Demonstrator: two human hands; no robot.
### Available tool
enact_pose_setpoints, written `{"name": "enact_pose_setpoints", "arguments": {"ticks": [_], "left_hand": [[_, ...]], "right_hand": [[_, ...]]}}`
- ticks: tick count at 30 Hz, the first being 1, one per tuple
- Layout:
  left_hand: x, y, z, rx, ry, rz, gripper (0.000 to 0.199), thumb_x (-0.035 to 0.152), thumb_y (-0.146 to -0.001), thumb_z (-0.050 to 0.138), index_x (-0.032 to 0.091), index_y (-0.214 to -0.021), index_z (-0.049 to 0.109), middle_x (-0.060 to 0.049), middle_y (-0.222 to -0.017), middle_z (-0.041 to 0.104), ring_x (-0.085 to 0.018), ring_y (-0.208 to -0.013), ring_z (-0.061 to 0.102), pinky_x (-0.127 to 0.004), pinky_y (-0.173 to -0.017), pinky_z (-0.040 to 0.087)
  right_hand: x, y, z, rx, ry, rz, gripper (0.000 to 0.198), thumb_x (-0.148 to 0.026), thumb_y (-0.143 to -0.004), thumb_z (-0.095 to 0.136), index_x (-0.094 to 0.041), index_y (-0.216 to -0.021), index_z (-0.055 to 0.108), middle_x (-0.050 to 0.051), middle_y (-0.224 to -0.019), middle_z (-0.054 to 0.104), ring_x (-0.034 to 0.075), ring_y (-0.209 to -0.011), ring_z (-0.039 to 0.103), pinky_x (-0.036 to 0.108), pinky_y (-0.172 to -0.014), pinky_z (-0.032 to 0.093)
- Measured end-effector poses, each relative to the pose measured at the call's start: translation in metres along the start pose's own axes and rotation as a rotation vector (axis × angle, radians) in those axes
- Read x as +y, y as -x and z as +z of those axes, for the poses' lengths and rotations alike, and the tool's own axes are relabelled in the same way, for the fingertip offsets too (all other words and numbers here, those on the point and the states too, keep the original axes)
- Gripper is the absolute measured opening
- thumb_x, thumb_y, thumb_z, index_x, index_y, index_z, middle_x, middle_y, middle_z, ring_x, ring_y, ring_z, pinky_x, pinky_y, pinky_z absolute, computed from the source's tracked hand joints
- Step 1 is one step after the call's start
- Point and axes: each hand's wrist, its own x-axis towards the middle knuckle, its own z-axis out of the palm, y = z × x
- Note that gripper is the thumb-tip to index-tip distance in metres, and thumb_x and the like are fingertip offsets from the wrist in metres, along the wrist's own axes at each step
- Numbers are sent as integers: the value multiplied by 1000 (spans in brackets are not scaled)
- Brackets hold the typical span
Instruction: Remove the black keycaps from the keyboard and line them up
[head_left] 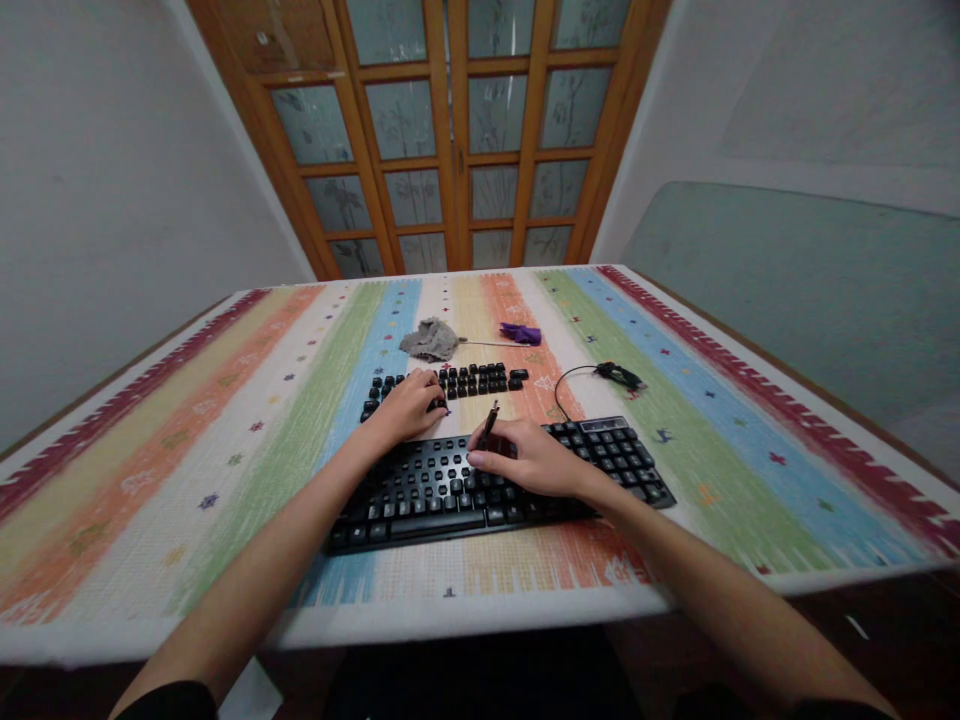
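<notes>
A black keyboard (pixel 420 525) lies in front of me, many of its upper-left keys stripped to bare stems. Behind it, loose black keycaps (pixel 480 380) are laid out in rows on the cloth. My left hand (pixel 409 408) reaches to these rows, its fingers pinched together at a dark keycap (pixel 436 404). Over the middle of the keyboard is my right hand (pixel 529 457), closed around a slim dark pen-like tool (pixel 489 425) that points upward. The lower end of the tool is hidden by the fingers.
A grey cloth (pixel 430 340) lies behind the keycaps. To its right are a thin rod (pixel 487 344) and a purple bundle (pixel 520 334). The coiled keyboard cable (pixel 619 375) rests at the right. A striped tablecloth (pixel 262 450) covers the table.
</notes>
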Motion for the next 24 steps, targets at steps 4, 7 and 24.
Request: {"name": "enact_pose_setpoints", "arguments": {"ticks": [4,7,24], "left_hand": [[-1,0,0,-6,-3,2,11,24,-84,65,15,-90,68,-9,-99,57,-26,-97,53,-40,-90,47],[-2,1,-1,2,-1,5,12,25,-84,67,15,-92,67,-9,-98,57,-26,-97,53,-40,-89,47],[36,76,-28,-76,193,-28,20,32,-96,50,18,-103,63,-8,-104,63,-21,-98,59,-37,-88,49]], "right_hand": [[1,0,0,-13,19,-1,23,-36,-92,60,-14,-94,68,3,-79,67,14,-68,59,24,-64,42],[0,0,1,-11,18,-4,22,-35,-92,61,-14,-94,68,3,-81,69,15,-70,60,25,-66,44],[0,1,11,-39,91,-46,20,-33,-88,67,-16,-98,71,4,-86,73,15,-69,63,25,-67,46]]}}
